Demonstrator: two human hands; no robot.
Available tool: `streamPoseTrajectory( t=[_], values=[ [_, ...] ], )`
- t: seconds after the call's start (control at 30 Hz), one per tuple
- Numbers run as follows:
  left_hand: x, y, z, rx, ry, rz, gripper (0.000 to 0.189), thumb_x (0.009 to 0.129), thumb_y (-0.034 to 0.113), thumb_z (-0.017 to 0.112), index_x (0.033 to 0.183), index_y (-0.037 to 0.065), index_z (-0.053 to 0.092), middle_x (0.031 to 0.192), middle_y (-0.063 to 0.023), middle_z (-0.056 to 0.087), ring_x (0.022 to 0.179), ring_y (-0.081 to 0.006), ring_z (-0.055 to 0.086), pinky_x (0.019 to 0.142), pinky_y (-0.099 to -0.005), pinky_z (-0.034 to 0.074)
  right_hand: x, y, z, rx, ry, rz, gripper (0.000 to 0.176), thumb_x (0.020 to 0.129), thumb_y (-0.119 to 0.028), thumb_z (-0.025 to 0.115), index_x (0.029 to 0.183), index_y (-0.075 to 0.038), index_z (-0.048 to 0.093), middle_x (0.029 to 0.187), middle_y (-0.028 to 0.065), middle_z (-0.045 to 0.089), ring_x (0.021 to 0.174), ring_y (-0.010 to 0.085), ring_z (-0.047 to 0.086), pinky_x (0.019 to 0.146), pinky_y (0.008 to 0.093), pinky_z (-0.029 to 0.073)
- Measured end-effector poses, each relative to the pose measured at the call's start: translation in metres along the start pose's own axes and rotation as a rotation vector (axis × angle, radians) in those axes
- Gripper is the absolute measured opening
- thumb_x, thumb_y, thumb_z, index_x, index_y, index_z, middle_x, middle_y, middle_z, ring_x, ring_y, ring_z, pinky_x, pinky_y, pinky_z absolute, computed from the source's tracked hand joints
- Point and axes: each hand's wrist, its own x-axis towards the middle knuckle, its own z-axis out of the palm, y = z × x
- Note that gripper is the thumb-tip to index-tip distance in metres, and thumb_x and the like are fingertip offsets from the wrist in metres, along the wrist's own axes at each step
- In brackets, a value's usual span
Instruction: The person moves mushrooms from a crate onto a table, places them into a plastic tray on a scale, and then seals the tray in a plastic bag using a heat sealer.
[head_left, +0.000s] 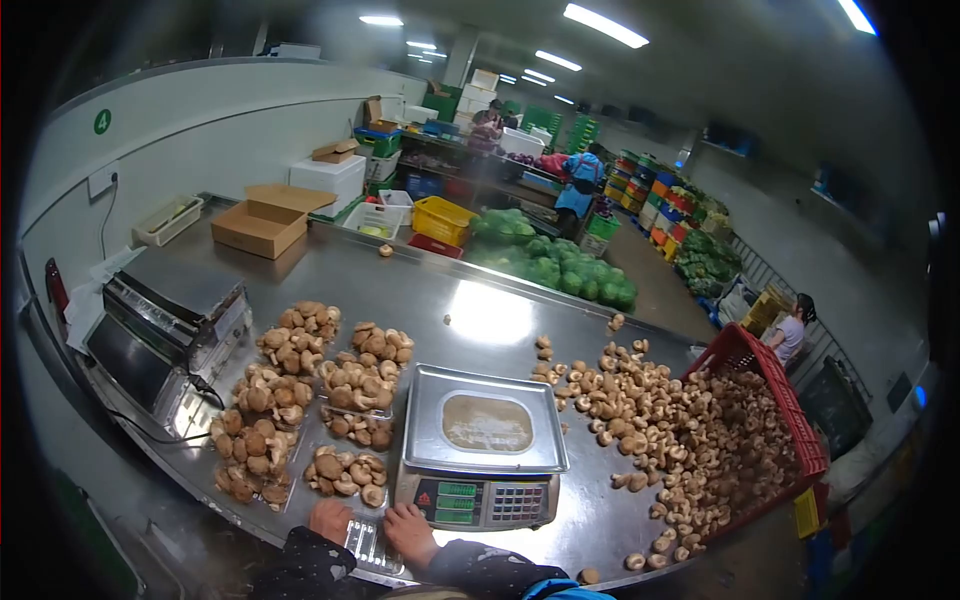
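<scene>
A clear plastic tray (pixel 372 550) lies at the table's near edge, between my hands. At its left side, my left hand (pixel 329 520) grips the rim. My right hand (pixel 410 535) holds the opposite side, its fingers curled near the scale's front corner. The digital scale (pixel 478 502) has a bare metal pan (pixel 487 420) and lit green displays. Left of the scale, brown mushrooms (pixel 346 473) sit in trays in two rows. Many loose mushrooms (pixel 640 410) spread across the table on the right.
A tipped red crate (pixel 775 400) spills mushrooms at the right. A wrapping machine (pixel 165 320) with a cable stands at the left. An open cardboard box (pixel 262 228) sits at the back left. Beyond the table are cabbages (pixel 560 268), a yellow crate (pixel 441 221) and several people.
</scene>
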Motion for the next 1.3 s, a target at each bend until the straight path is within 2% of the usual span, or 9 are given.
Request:
streamPoseTrajectory(
  t=[0.37,0.5,0.7,0.77,0.9,1.0,1.07,1.13,1.3],
  values=[
    [-0.005,-0.001,-0.001,0.011,0.010,0.053,0.006,0.061,0.007,0.064,0.061,0.007,0.057,0.062,-0.0075,0.053,0.065,-0.0259,0.054,0.061,-0.0379,0.043,-0.004,0.001,0.017,0.024,0.045,0.017,0.012,0.066,-0.018,0.058,0.071,-0.008,0.062,0.085,0.0039,0.052,0.090,0.0210,0.048,0.080,0.0338,0.036],
    [0.011,0.015,-0.019,0.013,0.007,0.002,0.019,0.065,0.013,0.068,0.082,0.005,0.065,0.076,-0.0078,0.059,0.078,-0.0253,0.057,0.067,-0.0368,0.044,0.000,-0.002,0.001,0.038,-0.102,0.081,0.019,0.067,-0.017,0.058,0.082,-0.006,0.062,0.087,0.0052,0.052,0.094,0.0220,0.048,0.081,0.0347,0.036],
    [0.000,0.040,-0.060,-0.159,-0.463,-0.097,0.036,0.063,0.030,0.075,0.092,0.012,0.065,0.089,-0.0060,0.060,0.092,-0.0252,0.056,0.078,-0.0361,0.043,0.003,-0.002,-0.002,0.011,-0.061,0.088,0.015,0.072,-0.013,0.057,0.085,-0.005,0.057,0.078,0.0110,0.055,0.078,0.0286,0.056,0.068,0.0403,0.043],
    [0.004,0.048,-0.091,-0.093,-0.427,0.024,0.031,0.064,0.030,0.073,0.087,0.011,0.065,0.089,-0.0061,0.060,0.094,-0.0249,0.055,0.080,-0.0351,0.042,-0.002,-0.010,-0.015,0.611,0.011,0.403,0.011,0.081,-0.013,0.054,0.089,-0.005,0.055,0.070,0.0138,0.058,0.067,0.0326,0.060,0.059,0.0432,0.045],
    [-0.008,0.044,-0.103,-0.122,-0.722,0.059,0.045,0.060,0.026,0.076,0.100,0.011,0.062,0.103,-0.0061,0.058,0.104,-0.0256,0.051,0.085,-0.0381,0.041,-0.012,0.019,-0.011,0.863,0.114,0.323,0.007,0.088,-0.010,0.052,0.096,-0.008,0.052,0.067,0.0151,0.060,0.063,0.0323,0.062,0.055,0.0381,0.046],
    [0.049,0.089,-0.139,-0.211,-0.079,-0.286,0.080,0.054,0.025,0.083,0.124,0.011,0.048,0.122,-0.0116,0.049,0.116,-0.0309,0.044,0.098,-0.0406,0.035,-0.028,0.041,-0.040,1.302,0.029,0.545,0.015,0.092,-0.008,0.047,0.107,-0.006,0.052,0.068,0.0027,0.057,0.055,0.0098,0.052,0.049,0.0239,0.040],
    [0.077,0.099,-0.129,-0.382,0.052,-0.487,0.092,0.052,0.025,0.086,0.132,0.011,0.041,0.129,-0.0135,0.045,0.121,-0.0317,0.041,0.103,-0.0402,0.031,-0.048,0.046,-0.068,1.753,0.018,0.746,0.023,0.093,-0.010,0.047,0.116,-0.006,0.047,0.073,-0.0006,0.055,0.059,0.0056,0.049,0.049,0.0182,0.036],
    [0.104,0.108,-0.104,-1.159,0.165,-0.550,0.103,0.053,0.022,0.087,0.138,0.010,0.030,0.137,-0.0140,0.036,0.126,-0.0289,0.036,0.105,-0.0378,0.027,-0.067,0.037,-0.087,1.859,0.063,0.803,0.035,0.092,-0.013,0.051,0.125,-0.007,0.039,0.076,-0.0015,0.054,0.063,0.0056,0.050,0.053,0.0178,0.038],
    [0.178,0.160,-0.063,-1.216,-0.440,-0.247,0.085,0.065,0.016,0.077,0.138,0.010,0.034,0.140,-0.0105,0.035,0.132,-0.0246,0.030,0.108,-0.0354,0.023,-0.134,0.024,-0.094,2.370,0.123,0.777,0.050,0.088,-0.016,0.060,0.131,-0.009,0.034,0.085,0.0004,0.057,0.072,0.0087,0.054,0.063,0.0216,0.045]
  ],
)
